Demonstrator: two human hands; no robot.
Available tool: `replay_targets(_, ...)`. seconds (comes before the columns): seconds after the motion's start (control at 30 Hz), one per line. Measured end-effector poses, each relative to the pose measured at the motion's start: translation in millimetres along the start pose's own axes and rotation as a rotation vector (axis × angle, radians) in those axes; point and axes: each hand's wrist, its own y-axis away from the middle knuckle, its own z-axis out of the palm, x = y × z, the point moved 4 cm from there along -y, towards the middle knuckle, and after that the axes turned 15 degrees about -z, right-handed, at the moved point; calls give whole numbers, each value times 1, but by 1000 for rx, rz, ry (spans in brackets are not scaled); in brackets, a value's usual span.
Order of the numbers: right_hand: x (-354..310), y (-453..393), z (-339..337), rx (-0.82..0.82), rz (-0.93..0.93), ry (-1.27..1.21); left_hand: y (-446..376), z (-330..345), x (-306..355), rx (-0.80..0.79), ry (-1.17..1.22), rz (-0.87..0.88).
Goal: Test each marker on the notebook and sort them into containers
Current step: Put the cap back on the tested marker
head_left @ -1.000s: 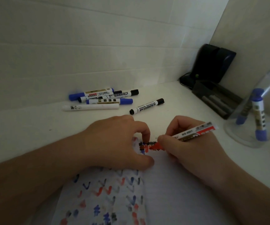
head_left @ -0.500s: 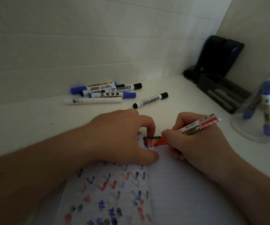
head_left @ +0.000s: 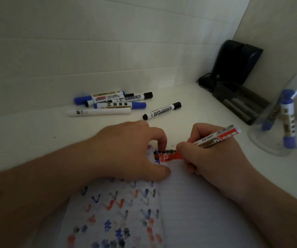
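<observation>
My right hand (head_left: 213,158) grips a red marker (head_left: 215,137) with its tip on the top of the open notebook (head_left: 197,212), over a red and black scribble (head_left: 165,154). My left hand (head_left: 126,151) presses down on the notebook's left page with curled fingertips, next to the scribble. The left page is covered with red, blue and black test marks. Several markers (head_left: 112,103) with blue or black caps lie in a heap near the wall, and one black marker (head_left: 162,110) lies apart.
A clear plastic container (head_left: 283,122) at the right holds two blue markers. A dark tray (head_left: 240,102) with markers lies near the corner, and a black device (head_left: 235,63) leans on the wall behind it. The white desk ends at the walls.
The red marker's tip has moved a little over the scribble, and more red shows there. My left hand stays in place. The camera view has shifted slightly.
</observation>
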Motion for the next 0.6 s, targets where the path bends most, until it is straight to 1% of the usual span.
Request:
replay_targets(0.23, 1, 0, 2, -16, -9, -19, 0, 0, 1, 11, -2, 3)
replay_targets(0.37, 3, 0, 0, 16, -5, -31, 2, -1, 1, 12, 8, 6)
replay_targets(0.5, 1, -1, 1, -9, -11, -25, 3, -1, 2, 20, 12, 21)
replay_targets(0.57, 3, -1, 0, 15, 4, -100, 5, -3, 1, 6, 37, 23)
replay_targets(0.6, 5, -2, -2, 38, 23, -181, 6, -5, 0, 3, 75, 25)
